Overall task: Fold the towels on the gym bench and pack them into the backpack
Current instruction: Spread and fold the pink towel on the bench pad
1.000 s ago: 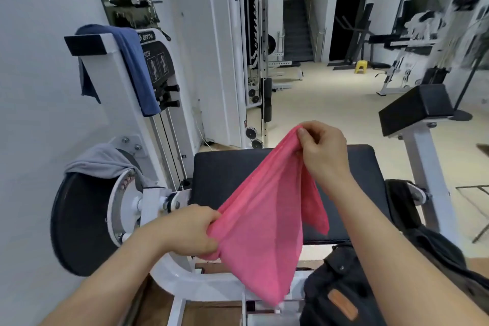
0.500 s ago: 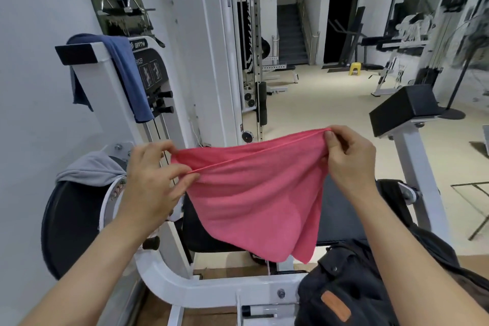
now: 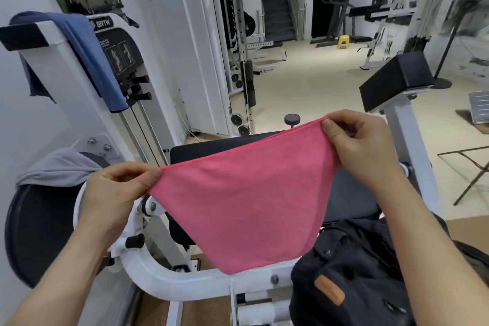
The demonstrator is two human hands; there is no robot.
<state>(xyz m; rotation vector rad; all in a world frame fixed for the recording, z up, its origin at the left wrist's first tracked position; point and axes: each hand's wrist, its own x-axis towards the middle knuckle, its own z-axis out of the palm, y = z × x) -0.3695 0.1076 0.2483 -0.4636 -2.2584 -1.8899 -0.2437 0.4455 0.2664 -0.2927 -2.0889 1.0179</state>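
A pink towel [image 3: 243,201] hangs stretched in the air above the black padded bench [image 3: 211,147]. My left hand [image 3: 116,193] pinches its left top corner, and my right hand [image 3: 357,151] pinches the right top corner, higher up. The towel's top edge runs taut between them and its lower part sags to a point. A black backpack [image 3: 352,272] with an orange patch sits at the lower right, just below the towel. A blue towel [image 3: 90,55] is draped over the machine's white upright at the left. A grey towel [image 3: 58,167] lies over the black weight disc.
The white machine frame [image 3: 169,278] curves below the bench. A black pad on a white post [image 3: 397,79] stands to the right. A cable tower [image 3: 238,34] rises behind the bench. Open beige floor [image 3: 317,82] stretches beyond, with other gym machines at the far right.
My hands have pulled farther apart, stretching the pink towel wider. The left hand dropped lower, so the top edge now slopes up to the right.
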